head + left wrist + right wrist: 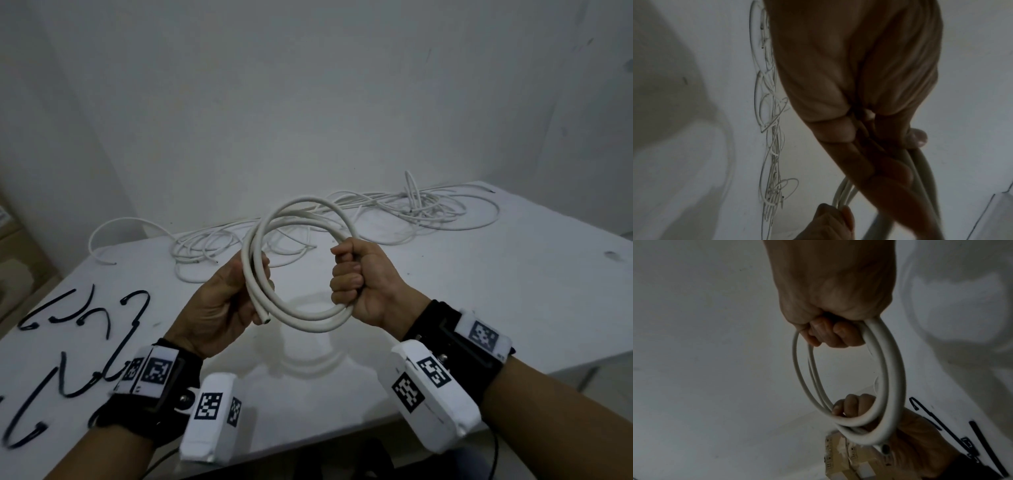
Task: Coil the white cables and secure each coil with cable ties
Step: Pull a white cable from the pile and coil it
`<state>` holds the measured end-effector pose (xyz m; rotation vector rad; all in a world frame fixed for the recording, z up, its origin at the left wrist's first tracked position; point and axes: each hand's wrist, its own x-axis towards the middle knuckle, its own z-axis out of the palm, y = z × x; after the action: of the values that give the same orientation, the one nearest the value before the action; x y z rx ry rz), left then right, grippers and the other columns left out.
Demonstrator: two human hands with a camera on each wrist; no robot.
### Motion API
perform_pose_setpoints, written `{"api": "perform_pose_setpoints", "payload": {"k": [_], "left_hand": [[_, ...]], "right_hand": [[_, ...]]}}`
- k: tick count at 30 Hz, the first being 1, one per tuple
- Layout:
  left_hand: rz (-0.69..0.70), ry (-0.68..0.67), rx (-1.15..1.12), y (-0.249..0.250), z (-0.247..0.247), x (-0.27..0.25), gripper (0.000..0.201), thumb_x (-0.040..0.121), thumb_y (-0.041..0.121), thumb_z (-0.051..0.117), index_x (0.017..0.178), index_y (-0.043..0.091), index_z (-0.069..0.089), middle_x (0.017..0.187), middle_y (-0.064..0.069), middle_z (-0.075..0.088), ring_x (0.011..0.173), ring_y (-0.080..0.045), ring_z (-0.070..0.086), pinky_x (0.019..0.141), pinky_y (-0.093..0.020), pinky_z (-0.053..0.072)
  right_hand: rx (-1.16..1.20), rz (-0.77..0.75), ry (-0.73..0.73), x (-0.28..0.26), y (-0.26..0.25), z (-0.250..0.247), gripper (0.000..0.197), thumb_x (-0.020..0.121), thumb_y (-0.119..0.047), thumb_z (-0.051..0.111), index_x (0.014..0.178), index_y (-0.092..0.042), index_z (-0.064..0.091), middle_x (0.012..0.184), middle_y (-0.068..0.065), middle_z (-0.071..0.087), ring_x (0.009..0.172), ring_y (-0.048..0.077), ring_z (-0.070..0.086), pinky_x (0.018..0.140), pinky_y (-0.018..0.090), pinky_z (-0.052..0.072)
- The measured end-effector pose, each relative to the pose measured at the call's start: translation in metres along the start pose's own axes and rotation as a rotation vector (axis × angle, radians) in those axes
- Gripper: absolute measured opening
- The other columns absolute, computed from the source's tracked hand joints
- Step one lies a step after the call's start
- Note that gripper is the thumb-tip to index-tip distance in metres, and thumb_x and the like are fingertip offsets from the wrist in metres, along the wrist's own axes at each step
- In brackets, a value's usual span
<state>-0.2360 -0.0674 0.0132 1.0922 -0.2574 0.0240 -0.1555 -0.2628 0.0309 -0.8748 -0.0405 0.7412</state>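
I am gripping one white coil [301, 260] mid-frame, left hand [219, 301] and right hand [363, 281] both fisting it, several black cable ties [82, 342] lying lower left.

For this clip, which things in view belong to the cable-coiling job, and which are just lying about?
Part of the job:
- thick white cable coil, held by left hand and right hand
- loose thin white cables on the white table
- black plastic cable ties at its left end

Lying about:
- brown cardboard box beyond the table

Thick white cable coil [301, 219] is hanging in midair, two loops, cut end showing. Thin white cables [394, 209] are lying tangled on the table's far side. Black cable ties [78, 329] are lying scattered near-left.
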Motion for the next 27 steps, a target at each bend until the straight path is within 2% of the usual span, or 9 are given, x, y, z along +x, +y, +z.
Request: {"api": "perform_pose_setpoints", "payload": {"k": [4,9,11,13,15,17,21,24,27], "left_hand": [[0.001,-0.046,0.115,-0.006,-0.004,-0.003,0.027,0.076,0.036,0.078,0.089,0.014,0.067,0.074,-0.005,0.063,0.059,-0.018,0.063,0.054,-0.032,0.055],[0.028,0.116,0.299,-0.011,0.003,0.001,0.041,0.050,0.039,0.092,0.079,0.021,0.070,0.069,-0.004,0.062,0.062,-0.017,0.064,0.059,-0.034,0.056],[0.054,0.216,0.319,-0.017,0.004,0.001,0.028,0.058,0.033,0.087,0.077,0.023,0.069,0.070,-0.002,0.063,0.063,-0.015,0.063,0.060,-0.033,0.055],[0.070,0.279,0.279,-0.021,0.007,0.002,0.007,0.073,0.021,0.072,0.078,0.021,0.068,0.070,-0.001,0.063,0.064,-0.017,0.064,0.062,-0.033,0.055],[0.058,0.291,0.165,-0.025,0.015,0.001,0.014,0.073,0.022,0.074,0.082,0.016,0.065,0.067,-0.001,0.063,0.060,-0.017,0.065,0.059,-0.029,0.057],[0.055,0.293,0.051,-0.028,0.023,0.000,0.019,0.074,0.025,0.064,0.086,0.011,0.062,0.065,-0.002,0.060,0.055,-0.016,0.063,0.057,-0.029,0.057],[-0.010,0.289,-0.090,-0.024,0.028,-0.004,0.022,0.080,0.014,0.050,0.089,0.004,0.069,0.065,-0.008,0.060,0.060,-0.023,0.066,0.066,-0.035,0.060],[-0.064,0.285,-0.131,-0.018,0.025,-0.008,0.027,0.076,0.022,0.058,0.085,0.002,0.074,0.067,-0.013,0.060,0.063,-0.029,0.065,0.071,-0.044,0.060],[-0.072,0.386,-0.031,-0.017,0.031,-0.004,0.054,0.093,0.051,0.041,0.095,0.003,0.065,0.057,-0.010,0.051,0.051,-0.025,0.056,0.060,-0.044,0.058]], "right_hand": [[0.074,0.032,-0.079,-0.006,-0.006,0.005,0.032,0.069,-0.012,0.052,0.050,-0.022,0.028,0.035,-0.011,0.020,0.025,0.005,0.021,0.032,0.014,0.014],[-0.065,-0.037,0.060,-0.005,-0.004,0.001,0.036,0.081,-0.012,0.046,0.055,-0.023,0.025,0.040,-0.010,0.019,0.029,0.006,0.018,0.034,0.014,0.014],[-0.134,-0.057,0.101,-0.006,-0.002,0.000,0.035,0.081,-0.012,0.048,0.055,-0.022,0.026,0.043,-0.009,0.018,0.031,0.007,0.018,0.035,0.015,0.015],[-0.189,-0.095,0.143,-0.007,0.000,0.002,0.036,0.080,-0.012,0.050,0.054,-0.022,0.028,0.045,-0.008,0.019,0.032,0.008,0.018,0.036,0.016,0.016],[-0.204,-0.122,0.179,-0.007,0.001,0.003,0.036,0.080,-0.011,0.051,0.053,-0.021,0.029,0.044,-0.008,0.020,0.032,0.008,0.018,0.037,0.016,0.016],[-0.196,-0.128,0.210,-0.007,0.004,0.003,0.035,0.080,-0.009,0.051,0.054,-0.020,0.029,0.043,-0.008,0.020,0.031,0.008,0.019,0.036,0.016,0.015],[-0.182,-0.125,0.255,-0.007,0.008,0.001,0.035,0.080,-0.008,0.050,0.057,-0.020,0.027,0.042,-0.008,0.019,0.031,0.008,0.018,0.036,0.016,0.015],[-0.213,-0.148,0.268,-0.007,0.010,-0.001,0.033,0.081,-0.008,0.051,0.057,-0.019,0.030,0.042,-0.007,0.021,0.032,0.009,0.020,0.037,0.017,0.016],[-0.264,-0.122,0.237,-0.004,0.014,-0.001,0.032,0.081,-0.009,0.052,0.057,-0.018,0.033,0.044,-0.006,0.023,0.034,0.010,0.024,0.037,0.018,0.022]]}}
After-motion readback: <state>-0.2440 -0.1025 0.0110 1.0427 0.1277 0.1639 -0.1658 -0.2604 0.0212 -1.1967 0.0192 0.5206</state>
